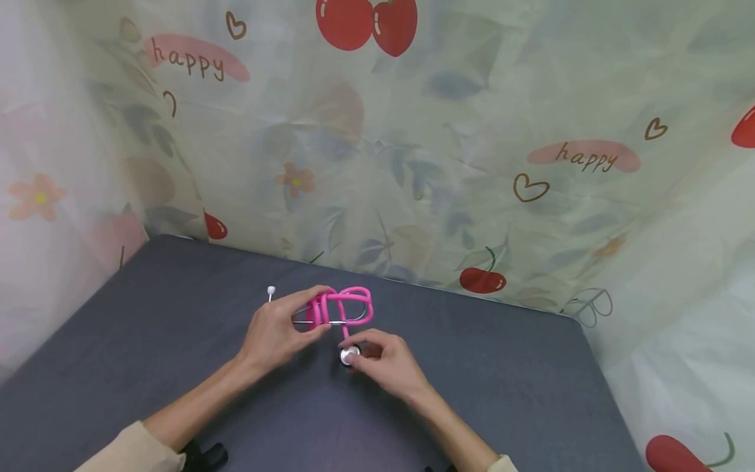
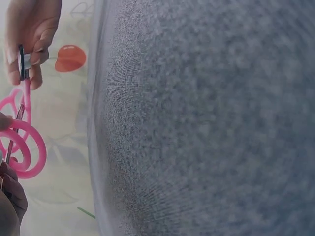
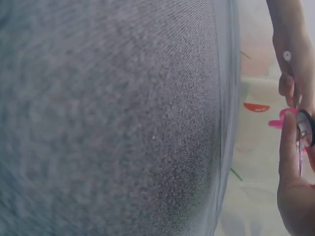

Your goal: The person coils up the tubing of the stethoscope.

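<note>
A stethoscope with pink tubing (image 1: 356, 290) is held up over the dark table, its tube wound into loops. My left hand (image 1: 276, 330) grips the bundled loops and the metal ear tubes between thumb and fingers. One white ear tip (image 1: 271, 290) sticks out past the back of that hand. My right hand (image 1: 386, 360) pinches the round silver chest piece (image 1: 350, 355), which hangs from a short length of tube below the loops. In the left wrist view the pink loops (image 2: 38, 152) circle close by the left fingers, and the chest piece (image 2: 22, 61) shows edge-on.
The dark grey table (image 1: 501, 387) spreads beneath both hands. Behind it and at both sides hangs a pale curtain (image 1: 377, 216) printed with cherries, leaves and lettering. A black strap (image 1: 205, 455) sits near the left sleeve.
</note>
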`<control>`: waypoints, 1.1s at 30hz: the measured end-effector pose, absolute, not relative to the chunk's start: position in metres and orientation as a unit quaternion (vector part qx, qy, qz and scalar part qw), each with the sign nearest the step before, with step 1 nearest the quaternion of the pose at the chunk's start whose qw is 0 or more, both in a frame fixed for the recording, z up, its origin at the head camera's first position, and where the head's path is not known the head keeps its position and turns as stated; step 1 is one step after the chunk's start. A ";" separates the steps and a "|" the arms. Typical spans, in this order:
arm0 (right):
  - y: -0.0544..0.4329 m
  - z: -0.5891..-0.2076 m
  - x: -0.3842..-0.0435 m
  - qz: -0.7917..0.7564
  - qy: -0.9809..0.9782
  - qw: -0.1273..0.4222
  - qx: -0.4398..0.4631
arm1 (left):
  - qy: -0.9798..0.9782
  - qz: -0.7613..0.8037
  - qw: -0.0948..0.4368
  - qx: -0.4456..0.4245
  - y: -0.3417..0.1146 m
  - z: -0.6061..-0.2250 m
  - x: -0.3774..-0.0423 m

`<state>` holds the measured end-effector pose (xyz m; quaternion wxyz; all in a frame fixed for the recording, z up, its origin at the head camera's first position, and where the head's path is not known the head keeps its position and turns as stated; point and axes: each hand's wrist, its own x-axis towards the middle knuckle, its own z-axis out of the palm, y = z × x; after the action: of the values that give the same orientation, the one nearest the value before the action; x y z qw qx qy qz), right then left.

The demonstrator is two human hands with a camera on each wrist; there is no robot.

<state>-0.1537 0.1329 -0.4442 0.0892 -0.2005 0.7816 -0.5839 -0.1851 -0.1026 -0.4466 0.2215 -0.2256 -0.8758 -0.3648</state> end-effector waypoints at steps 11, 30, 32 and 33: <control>0.128 -0.443 -0.151 -0.605 0.752 0.029 -0.261 | -0.870 -0.357 0.239 -0.241 -0.099 -0.449 -0.183; 0.132 -0.436 -0.156 -0.517 0.803 -0.232 -0.184 | -0.855 -0.355 0.253 -0.281 -0.094 -0.451 -0.177; 0.133 -0.440 -0.160 -0.542 0.802 -0.199 -0.155 | -0.853 -0.361 0.253 -0.280 -0.094 -0.450 -0.176; 0.134 -0.441 -0.162 -0.560 0.799 -0.168 -0.140 | -0.851 -0.365 0.255 -0.279 -0.094 -0.450 -0.176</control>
<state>-0.1618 0.1340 -0.4413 -0.1681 -0.1402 0.7987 -0.5605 -0.1761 -0.0943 -0.4498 0.2546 -0.2792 -0.8511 -0.3646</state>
